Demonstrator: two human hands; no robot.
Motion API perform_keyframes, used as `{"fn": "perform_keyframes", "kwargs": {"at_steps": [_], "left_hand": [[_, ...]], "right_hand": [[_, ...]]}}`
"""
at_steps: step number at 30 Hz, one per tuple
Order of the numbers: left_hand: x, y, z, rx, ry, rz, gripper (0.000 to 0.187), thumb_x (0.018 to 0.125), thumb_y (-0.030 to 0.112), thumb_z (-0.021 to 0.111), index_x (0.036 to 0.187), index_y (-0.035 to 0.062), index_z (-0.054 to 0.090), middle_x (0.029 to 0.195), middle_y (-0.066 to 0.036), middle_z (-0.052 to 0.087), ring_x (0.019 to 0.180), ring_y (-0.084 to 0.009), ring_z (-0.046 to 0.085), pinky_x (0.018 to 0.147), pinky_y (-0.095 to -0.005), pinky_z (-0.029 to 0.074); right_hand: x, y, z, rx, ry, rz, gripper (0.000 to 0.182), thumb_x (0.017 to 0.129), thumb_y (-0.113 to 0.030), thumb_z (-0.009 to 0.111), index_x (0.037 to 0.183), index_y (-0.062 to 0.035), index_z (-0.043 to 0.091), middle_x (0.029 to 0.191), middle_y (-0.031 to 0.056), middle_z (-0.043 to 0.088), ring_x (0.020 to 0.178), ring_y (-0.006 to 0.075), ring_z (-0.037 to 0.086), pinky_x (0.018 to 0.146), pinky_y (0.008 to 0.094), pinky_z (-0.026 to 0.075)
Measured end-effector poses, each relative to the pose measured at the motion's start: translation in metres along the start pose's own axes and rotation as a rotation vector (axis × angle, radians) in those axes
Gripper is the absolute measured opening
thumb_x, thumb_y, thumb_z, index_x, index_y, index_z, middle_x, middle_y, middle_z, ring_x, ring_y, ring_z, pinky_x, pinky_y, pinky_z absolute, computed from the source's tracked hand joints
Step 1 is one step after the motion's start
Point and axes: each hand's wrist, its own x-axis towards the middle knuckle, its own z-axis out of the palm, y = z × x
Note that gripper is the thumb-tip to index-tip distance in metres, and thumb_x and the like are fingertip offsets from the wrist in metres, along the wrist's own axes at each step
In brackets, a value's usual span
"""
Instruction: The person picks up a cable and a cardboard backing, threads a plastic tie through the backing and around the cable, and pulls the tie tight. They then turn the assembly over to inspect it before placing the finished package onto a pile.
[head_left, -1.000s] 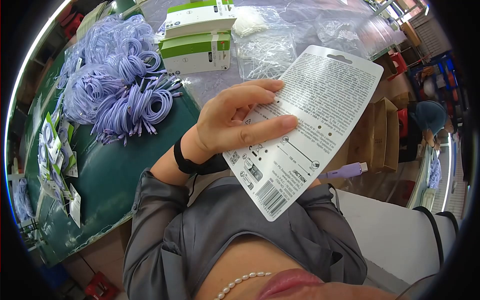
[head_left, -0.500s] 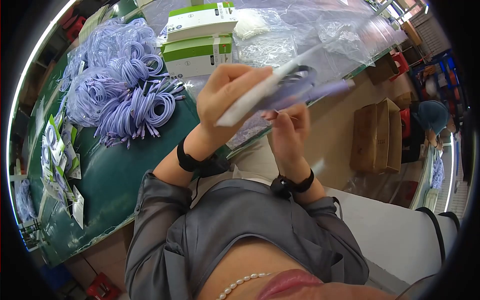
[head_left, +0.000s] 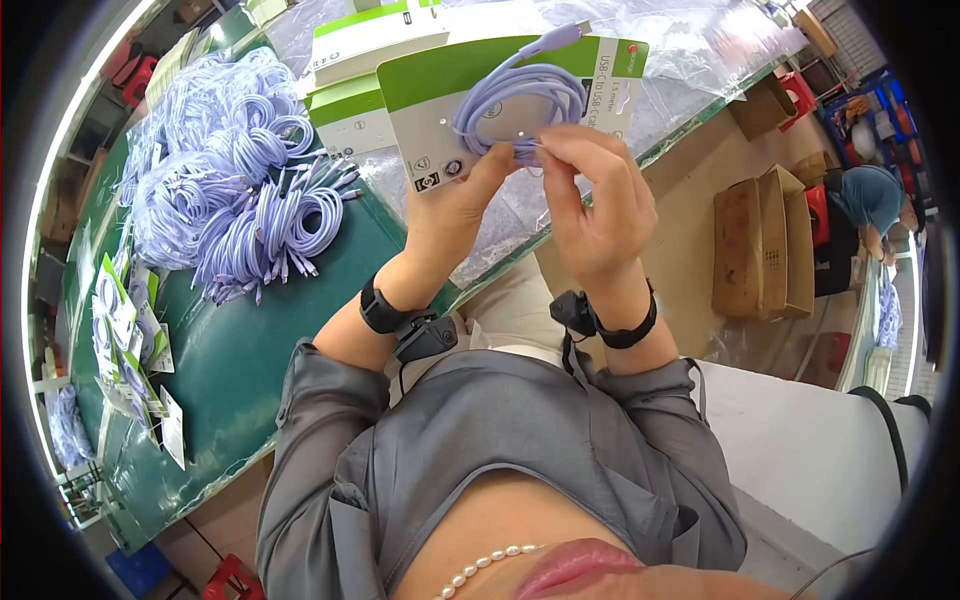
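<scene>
A green-and-white printed card point(head_left: 420, 130) is held up over the table edge, its front facing me. Against it lies a coiled lilac cable point(head_left: 480, 105), one plug pointing up to the right. My left hand point(head_left: 455, 205) grips the card's lower edge, thumb in front at the bottom of the coil. My right hand point(head_left: 600, 200) is closed in a pinch at the coil's lower right, where a thin tie shows between the fingertips. The tie is too small to make out fully.
Bundles of lilac cables point(head_left: 220, 180) lie on the green table point(head_left: 250, 370). Carded cables point(head_left: 130, 345) are at its left. White-and-green boxes point(head_left: 350, 125) stand behind the card. Cardboard boxes point(head_left: 745, 250) and another person point(head_left: 870, 205) are at the right.
The card has turned from edge-on to face me, showing the coil and print. My right hand has moved up to the coil, and my left hand now holds the card's lower edge.
</scene>
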Motion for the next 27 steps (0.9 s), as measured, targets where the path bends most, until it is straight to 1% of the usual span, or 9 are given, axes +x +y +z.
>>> {"fn": "perform_keyframes", "kwargs": {"at_steps": [5, 8, 9, 12, 13, 16, 21, 25, 27], "left_hand": [[0.003, 0.0, -0.003, -0.052, 0.007, -0.1, 0.028, 0.089, 0.005, 0.06, 0.115, -0.0013, 0.054, 0.107, -0.01, 0.063, 0.092, -0.017, 0.064, 0.081, -0.0323, 0.056], [0.004, 0.001, -0.003, -0.194, 0.003, -0.149, 0.027, 0.09, 0.003, 0.058, 0.116, -0.001, 0.053, 0.109, -0.01, 0.062, 0.093, -0.0181, 0.064, 0.082, -0.0329, 0.055], [0.004, 0.001, -0.003, -0.191, 0.002, -0.153, 0.027, 0.09, 0.003, 0.058, 0.116, -0.001, 0.053, 0.109, -0.01, 0.062, 0.093, -0.0181, 0.064, 0.082, -0.0329, 0.055], [0.003, -0.003, -0.003, -0.184, 0.0, -0.137, 0.029, 0.09, 0.003, 0.057, 0.118, 0.0002, 0.052, 0.11, -0.009, 0.062, 0.094, -0.0185, 0.064, 0.084, -0.0336, 0.054], [0.003, -0.003, -0.004, -0.182, -0.004, -0.139, 0.029, 0.09, 0.003, 0.057, 0.118, 0.0002, 0.052, 0.11, -0.009, 0.062, 0.094, -0.0185, 0.064, 0.084, -0.0336, 0.054], [0.001, -0.005, -0.006, -0.185, 0.006, -0.119, 0.029, 0.09, 0.004, 0.058, 0.118, 0.0017, 0.052, 0.11, -0.009, 0.062, 0.095, -0.0183, 0.063, 0.085, -0.0334, 0.054], [0.003, -0.008, -0.007, -0.172, 0.045, -0.157, 0.029, 0.089, 0.003, 0.06, 0.117, 0.0026, 0.053, 0.108, -0.007, 0.062, 0.097, -0.0181, 0.062, 0.085, -0.0325, 0.053], [0.006, -0.014, -0.006, -0.121, 0.047, -0.019, 0.028, 0.088, 0.003, 0.063, 0.114, 0.0025, 0.055, 0.105, -0.006, 0.062, 0.092, -0.0142, 0.061, 0.081, -0.0282, 0.051], [0.006, -0.014, -0.009, 0.04, 0.003, 0.091, 0.026, 0.088, 0.003, 0.064, 0.113, 0.0023, 0.055, 0.102, -0.004, 0.062, 0.088, -0.0114, 0.059, 0.076, -0.0254, 0.049]], "right_hand": [[0.007, 0.001, -0.001, -0.155, -0.181, 0.125, 0.012, 0.083, 0.005, 0.063, 0.094, 0.0021, 0.058, 0.083, 0.009, 0.065, 0.072, 0.0135, 0.063, 0.061, 0.0235, 0.05], [0.004, -0.008, 0.002, 0.496, 0.03, 0.722, 0.013, 0.081, 0.004, 0.064, 0.093, -0.0003, 0.061, 0.08, 0.0081, 0.065, 0.068, 0.0155, 0.063, 0.059, 0.0252, 0.049], [0.004, -0.008, 0.001, 0.497, 0.034, 0.726, 0.013, 0.081, 0.004, 0.064, 0.093, -0.0003, 0.061, 0.08, 0.0081, 0.065, 0.068, 0.0155, 0.063, 0.059, 0.0252, 0.049], [0.005, -0.005, -0.005, 0.078, -0.132, 0.419, 0.013, 0.08, 0.003, 0.065, 0.092, -0.0033, 0.063, 0.079, 0.0074, 0.065, 0.068, 0.0195, 0.063, 0.058, 0.0282, 0.049], [0.004, -0.004, -0.005, 0.076, -0.127, 0.421, 0.013, 0.08, 0.003, 0.065, 0.092, -0.0033, 0.063, 0.079, 0.0074, 0.065, 0.068, 0.0195, 0.063, 0.058, 0.0282, 0.049], [0.002, -0.004, -0.002, -0.091, -0.158, 0.245, 0.015, 0.077, 0.003, 0.066, 0.09, -0.0043, 0.064, 0.077, 0.0093, 0.063, 0.066, 0.0237, 0.061, 0.058, 0.0319, 0.048], [0.004, -0.006, -0.006, -0.158, -0.187, 0.228, 0.018, 0.074, 0.004, 0.066, 0.09, -0.0042, 0.064, 0.076, 0.0089, 0.062, 0.067, 0.0252, 0.06, 0.059, 0.0341, 0.048], [0.006, -0.007, -0.009, -0.208, -0.215, 0.17, 0.02, 0.072, 0.004, 0.067, 0.09, -0.0044, 0.065, 0.075, 0.0087, 0.061, 0.067, 0.0261, 0.059, 0.06, 0.0353, 0.048], [0.007, -0.009, -0.011, -0.213, -0.23, 0.17, 0.02, 0.072, 0.003, 0.068, 0.09, -0.0043, 0.065, 0.076, 0.0086, 0.061, 0.068, 0.0265, 0.059, 0.06, 0.0356, 0.048]]}}
